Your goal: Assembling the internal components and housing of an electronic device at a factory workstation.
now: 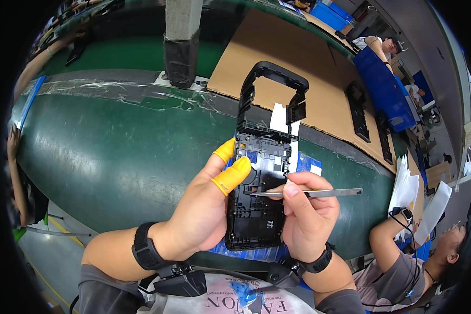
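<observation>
Bins come first: a large blue bin point(382, 83) is off to my right beyond the cardboard, with a farther blue bin point(331, 15) near the top, and I cannot make out what either holds. Black plastic parts point(357, 112) lie on the cardboard sheet point(282, 47), and a post point(182, 42) rises just left of it, across the green table point(125, 152) from me. White papers point(404, 183) are at my right, near a co-worker point(397, 261). Right in front of me is the black frame point(254, 230), held above a blue sheet point(309, 164), its looped end pointing away. My left hand point(193, 209) grips its left edge, the thumb in a yellow finger cover point(234, 175) pressing across its face. My right hand point(310, 220) pinches metal tweezers point(335, 193), their tips at the frame's middle; whether they grasp anything, I cannot tell.
</observation>
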The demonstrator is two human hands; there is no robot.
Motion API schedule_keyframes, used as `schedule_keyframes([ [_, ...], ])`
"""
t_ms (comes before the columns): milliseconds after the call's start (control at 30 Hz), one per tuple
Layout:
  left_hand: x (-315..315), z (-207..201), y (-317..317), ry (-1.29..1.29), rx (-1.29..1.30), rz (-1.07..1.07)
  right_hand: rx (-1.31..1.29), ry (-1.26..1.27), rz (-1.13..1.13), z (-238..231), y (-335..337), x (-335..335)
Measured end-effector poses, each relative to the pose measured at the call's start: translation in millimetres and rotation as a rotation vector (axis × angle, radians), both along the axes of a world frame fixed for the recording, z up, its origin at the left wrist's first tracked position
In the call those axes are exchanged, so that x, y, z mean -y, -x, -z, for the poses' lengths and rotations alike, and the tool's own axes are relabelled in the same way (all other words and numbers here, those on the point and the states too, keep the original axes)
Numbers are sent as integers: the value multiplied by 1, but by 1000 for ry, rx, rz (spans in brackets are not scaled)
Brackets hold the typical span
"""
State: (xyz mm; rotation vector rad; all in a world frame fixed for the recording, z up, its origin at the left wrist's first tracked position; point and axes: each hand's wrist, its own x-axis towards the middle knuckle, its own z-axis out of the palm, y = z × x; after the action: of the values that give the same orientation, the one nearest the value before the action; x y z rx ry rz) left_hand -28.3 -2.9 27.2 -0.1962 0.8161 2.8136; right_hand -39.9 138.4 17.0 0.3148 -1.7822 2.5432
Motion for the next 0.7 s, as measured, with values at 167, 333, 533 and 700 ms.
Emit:
schedule_keyframes([
  [167,2,5,1,51,-38,24,16,-12,-5,2,1,0],
  [333,1,4,0,54,-46,26,11,-26,-2,2,0,0],
  [533,-3,11,0,106,-75,14,28,-8,-2,6,1,-3],
  [700,-2,19,2,249,-168,-35,105,-110,21,1,2,-1],
])
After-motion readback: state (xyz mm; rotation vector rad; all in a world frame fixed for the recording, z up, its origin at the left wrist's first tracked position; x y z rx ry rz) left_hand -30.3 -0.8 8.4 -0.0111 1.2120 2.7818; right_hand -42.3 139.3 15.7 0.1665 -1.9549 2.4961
